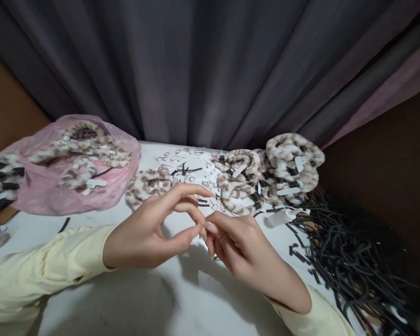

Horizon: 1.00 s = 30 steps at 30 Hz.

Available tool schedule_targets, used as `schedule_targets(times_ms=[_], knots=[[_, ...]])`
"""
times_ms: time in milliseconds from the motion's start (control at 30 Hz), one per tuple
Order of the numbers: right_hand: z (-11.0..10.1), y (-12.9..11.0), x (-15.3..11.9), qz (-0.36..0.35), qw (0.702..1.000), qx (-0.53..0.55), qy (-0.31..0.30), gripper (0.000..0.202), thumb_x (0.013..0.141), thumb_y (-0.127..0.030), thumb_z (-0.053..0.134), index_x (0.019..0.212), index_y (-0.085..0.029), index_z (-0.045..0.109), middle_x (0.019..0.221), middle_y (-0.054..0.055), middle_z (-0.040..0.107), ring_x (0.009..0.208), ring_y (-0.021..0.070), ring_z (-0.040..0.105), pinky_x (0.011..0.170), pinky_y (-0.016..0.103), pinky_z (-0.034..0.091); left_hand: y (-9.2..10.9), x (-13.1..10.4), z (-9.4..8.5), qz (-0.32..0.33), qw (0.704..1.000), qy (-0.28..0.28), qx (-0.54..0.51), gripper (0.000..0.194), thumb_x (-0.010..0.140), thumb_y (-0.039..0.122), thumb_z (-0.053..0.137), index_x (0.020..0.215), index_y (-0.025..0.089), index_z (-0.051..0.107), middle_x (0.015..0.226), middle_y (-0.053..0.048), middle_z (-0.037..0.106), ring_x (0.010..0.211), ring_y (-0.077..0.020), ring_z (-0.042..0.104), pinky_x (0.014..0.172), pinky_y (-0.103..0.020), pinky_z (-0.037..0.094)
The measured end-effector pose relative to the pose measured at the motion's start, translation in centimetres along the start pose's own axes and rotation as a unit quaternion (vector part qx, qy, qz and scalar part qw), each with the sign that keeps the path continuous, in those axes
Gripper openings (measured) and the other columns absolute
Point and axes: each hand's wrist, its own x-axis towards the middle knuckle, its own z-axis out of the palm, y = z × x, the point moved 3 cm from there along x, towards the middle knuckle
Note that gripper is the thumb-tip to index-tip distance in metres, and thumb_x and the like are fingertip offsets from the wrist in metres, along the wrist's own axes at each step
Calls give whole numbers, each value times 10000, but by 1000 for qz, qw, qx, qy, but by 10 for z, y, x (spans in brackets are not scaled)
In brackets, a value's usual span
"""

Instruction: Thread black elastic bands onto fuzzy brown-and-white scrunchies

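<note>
Head view, left hand (150, 231): thumb and middle finger curled toward each other; anything pinched, indiscernible.
Right hand (236, 245): thumb and index pressed together, touching left hand; contents hidden.
Spotted plush ring (145, 181): on white table (126, 298), just beyond left hand.
White bottle (280, 218): beside black cords (350, 252).

2 hands (145, 235) (247, 252), 2 sleeves (66, 254) (311, 312), 1 pink bag (38, 191), 1 white bottle (279, 218); black cords (346, 254) uncountable.
</note>
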Motion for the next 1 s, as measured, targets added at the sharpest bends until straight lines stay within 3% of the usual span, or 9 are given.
schedule_targets(times_ms=[233,433,600,800,1000], knots=[[-27,-15,-6,-48,995,-53,73,191,758,-28,366,660,-180,427,516,-43,478,457,72,432,500,181,334,22,21,0,52,997,47,16,427,816,93,512,1195,212,356,806,1,638,857,-141,621,851,-277,433],[-40,-19,-10,-35,998,-33,35,215,852,-78,373,685,-174,468,507,-50,477,464,65,464,530,169,376,28,23,5,71,995,75,-9,399,826,119,509,1180,226,360,781,8,615,794,-138,616,749,-270,468],[-47,-21,-13,-18,999,-30,34,175,919,-208,394,894,-173,563,605,-31,579,510,64,533,574,164,422,27,19,4,63,995,74,2,433,826,142,516,1208,260,351,807,12,612,767,-145,625,770,-303,473],[-47,-26,-19,-43,998,-27,47,209,885,-132,455,1014,-220,594,785,-24,663,588,55,595,627,139,455,27,14,3,66,993,88,41,480,810,174,547,1229,280,339,793,19,622,818,-167,617,838,-338,460],[-45,-29,-21,-55,997,-33,53,256,881,-110,446,1045,-234,599,794,-20,679,616,67,618,625,142,465,27,11,5,62,993,96,31,489,807,154,548,1229,299,350,866,13,624,770,-151,629,790,-316,482]])
